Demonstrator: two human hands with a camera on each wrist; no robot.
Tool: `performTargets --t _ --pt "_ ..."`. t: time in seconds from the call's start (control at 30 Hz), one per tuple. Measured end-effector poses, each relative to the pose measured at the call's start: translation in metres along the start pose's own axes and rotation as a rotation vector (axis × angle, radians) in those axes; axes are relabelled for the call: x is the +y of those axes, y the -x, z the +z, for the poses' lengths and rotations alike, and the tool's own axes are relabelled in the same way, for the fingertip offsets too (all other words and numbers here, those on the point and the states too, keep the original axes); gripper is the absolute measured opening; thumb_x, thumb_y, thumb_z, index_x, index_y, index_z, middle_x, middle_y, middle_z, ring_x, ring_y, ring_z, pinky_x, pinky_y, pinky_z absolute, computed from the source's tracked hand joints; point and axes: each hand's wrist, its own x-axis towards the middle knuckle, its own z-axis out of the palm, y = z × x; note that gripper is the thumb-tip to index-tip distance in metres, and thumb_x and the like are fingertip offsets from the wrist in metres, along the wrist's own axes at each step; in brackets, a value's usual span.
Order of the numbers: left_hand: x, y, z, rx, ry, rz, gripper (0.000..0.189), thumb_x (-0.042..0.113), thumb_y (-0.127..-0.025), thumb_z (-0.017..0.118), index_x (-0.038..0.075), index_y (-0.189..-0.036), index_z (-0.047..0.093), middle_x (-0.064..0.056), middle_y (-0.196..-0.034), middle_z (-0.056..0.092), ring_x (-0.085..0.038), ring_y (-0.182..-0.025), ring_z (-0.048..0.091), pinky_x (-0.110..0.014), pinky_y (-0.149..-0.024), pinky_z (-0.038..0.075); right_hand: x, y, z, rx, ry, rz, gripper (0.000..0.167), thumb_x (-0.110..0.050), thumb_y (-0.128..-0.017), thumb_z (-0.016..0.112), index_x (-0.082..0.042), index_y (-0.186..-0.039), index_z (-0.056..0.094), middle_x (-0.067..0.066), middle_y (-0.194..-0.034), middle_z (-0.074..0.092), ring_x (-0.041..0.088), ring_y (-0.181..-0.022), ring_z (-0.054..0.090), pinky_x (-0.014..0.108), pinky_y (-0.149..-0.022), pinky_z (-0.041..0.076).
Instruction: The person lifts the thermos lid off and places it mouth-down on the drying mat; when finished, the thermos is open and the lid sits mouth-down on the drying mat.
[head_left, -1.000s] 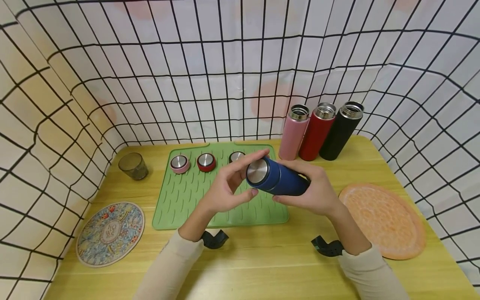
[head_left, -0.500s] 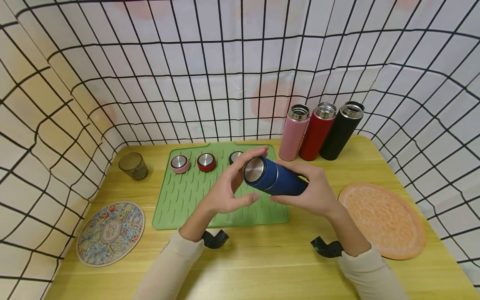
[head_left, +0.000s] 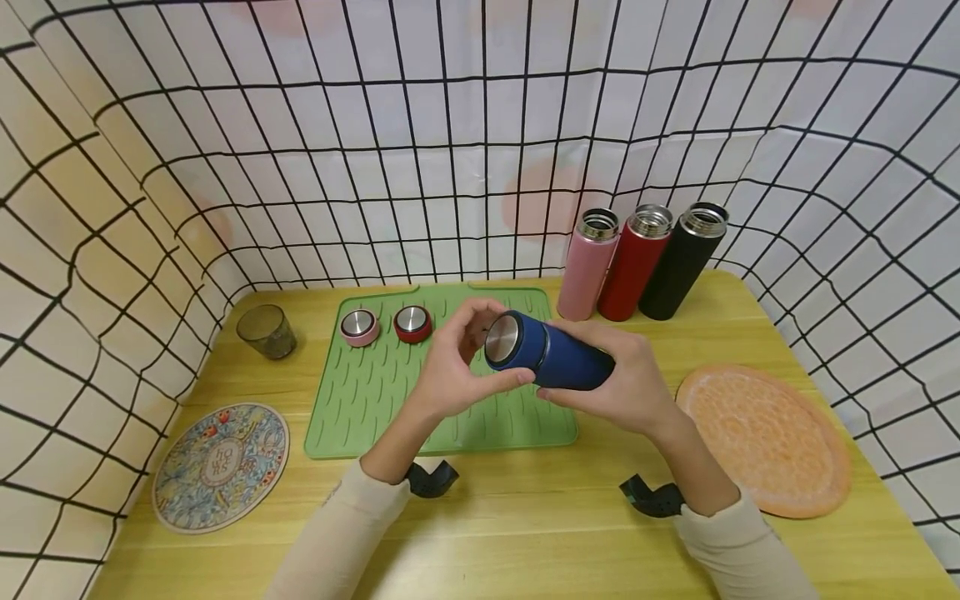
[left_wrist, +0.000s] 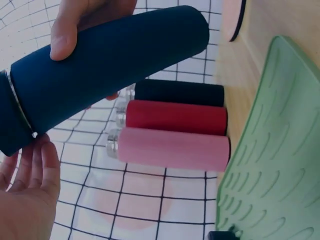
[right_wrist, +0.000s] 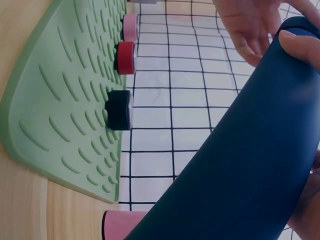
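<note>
In the head view a blue thermos (head_left: 573, 357) with a steel-topped blue lid (head_left: 528, 342) is held tilted above the green mat (head_left: 390, 408), lid end to the left. My right hand (head_left: 626, 375) grips its body near the base. My left hand (head_left: 461, 371) is at the lid, thumb on the near side and fingers curled round the far side. The left wrist view shows the left fingertips (left_wrist: 49, 155) touching near the lid's seam. A pink lid (head_left: 360, 327) and a red lid (head_left: 412, 323) lie on the mat. A black lid (right_wrist: 119, 110) shows in the right wrist view.
Pink (head_left: 588, 271), red (head_left: 636, 267) and black (head_left: 682, 265) thermoses stand lidless at the back right. A brown glass (head_left: 267, 332) stands at the left. A patterned round mat (head_left: 221, 468) lies left, an orange one (head_left: 765, 442) right. A grid-patterned cloth (head_left: 375, 167) encloses the table.
My left fingers and thumb have loosened, shifted round and closed on the lid again. The thermos has moved slightly left. The left hand now covers the black lid in the head view.
</note>
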Motion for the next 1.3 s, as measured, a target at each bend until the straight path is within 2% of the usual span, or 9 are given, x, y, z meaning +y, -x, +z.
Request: performTargets --t 0.1,0.17,0.27,0.5,0.6,0.77,0.9,1.17,1.3 --pt "0.001 -0.001 0.000 -0.075 0.028 0.080 0.085 0.046 -0.084 0.085 0.006 -0.147 0.046 -0.011 -0.144 0.055 -0.031 -0.133 0.053 -0.035 -0.112 0.048 0.000 0.000 -0.001 -0.002 -0.017 -0.007 0.076 -0.022 -0.068 0.098 -0.026 -0.137 0.067 -0.005 -0.125 0.073 0.014 -0.107 0.064 0.029 -0.087 0.058" --pt "0.003 -0.002 -0.001 -0.153 0.069 0.154 0.084 0.032 -0.089 0.079 0.001 -0.155 0.037 -0.017 -0.156 0.044 -0.039 -0.143 0.043 -0.042 -0.120 0.040 0.000 0.001 -0.002 -0.009 -0.042 -0.011 0.078 -0.019 -0.066 0.099 -0.026 -0.137 0.067 -0.005 -0.127 0.072 0.013 -0.110 0.065 0.026 -0.091 0.057" --pt "0.006 -0.004 -0.003 -0.258 0.149 0.218 0.083 0.007 -0.087 0.069 -0.006 -0.158 0.028 -0.026 -0.162 0.033 -0.046 -0.149 0.033 -0.050 -0.124 0.034 -0.001 0.001 -0.004 -0.044 -0.099 -0.009 0.080 -0.015 -0.065 0.099 -0.025 -0.137 0.067 -0.005 -0.129 0.072 0.012 -0.116 0.064 0.024 -0.097 0.055" --pt "0.006 -0.003 -0.008 -0.351 0.225 0.172 0.082 -0.002 -0.083 0.069 -0.011 -0.155 0.031 -0.034 -0.152 0.045 -0.048 -0.140 0.046 -0.050 -0.114 0.048 -0.002 0.002 -0.006 -0.145 -0.157 0.004 0.079 -0.013 -0.066 0.097 -0.027 -0.138 0.066 -0.008 -0.130 0.070 0.015 -0.119 0.063 0.037 -0.099 0.057" --pt "0.005 -0.003 -0.008 -0.291 0.196 0.157 0.081 0.011 -0.086 0.080 -0.011 -0.152 0.038 -0.034 -0.145 0.051 -0.040 -0.136 0.053 -0.048 -0.111 0.050 -0.004 0.002 -0.004 -0.120 -0.136 0.015 0.079 -0.016 -0.067 0.098 -0.030 -0.138 0.066 -0.009 -0.130 0.070 0.014 -0.119 0.062 0.035 -0.097 0.057" --pt "0.003 -0.002 -0.007 -0.105 0.119 0.098 0.084 0.038 -0.083 0.087 -0.006 -0.144 0.052 -0.022 -0.132 0.063 -0.025 -0.119 0.065 -0.038 -0.101 0.057 -0.008 0.002 0.001 -0.030 -0.053 0.035 0.078 -0.023 -0.069 0.098 -0.030 -0.139 0.065 -0.006 -0.130 0.071 0.014 -0.115 0.063 0.033 -0.093 0.057" --pt "0.004 0.000 -0.009 -0.012 0.136 0.052 0.083 0.039 -0.081 0.089 -0.005 -0.141 0.055 -0.010 -0.127 0.067 -0.023 -0.116 0.065 -0.033 -0.098 0.058 -0.007 0.001 0.004 0.003 -0.001 0.027 0.078 -0.025 -0.069 0.098 -0.028 -0.140 0.064 -0.003 -0.129 0.071 0.016 -0.113 0.062 0.038 -0.091 0.058" --pt "0.006 0.001 -0.014 0.085 0.178 0.001 0.088 0.044 -0.079 0.089 -0.006 -0.142 0.055 -0.008 -0.130 0.065 -0.020 -0.118 0.063 -0.027 -0.100 0.056 -0.001 -0.002 -0.001 0.044 0.011 0.056 0.077 -0.021 -0.073 0.096 -0.027 -0.142 0.062 0.001 -0.134 0.069 0.021 -0.119 0.062 0.048 -0.094 0.057" --pt "0.004 -0.002 -0.016 0.093 0.164 -0.008 0.091 0.048 -0.077 0.089 -0.005 -0.143 0.054 -0.011 -0.135 0.063 -0.020 -0.121 0.062 -0.027 -0.102 0.054 0.002 -0.003 -0.006 0.071 0.021 0.074 0.078 -0.018 -0.074 0.094 -0.026 -0.144 0.060 0.002 -0.135 0.068 0.023 -0.121 0.062 0.038 -0.097 0.055"
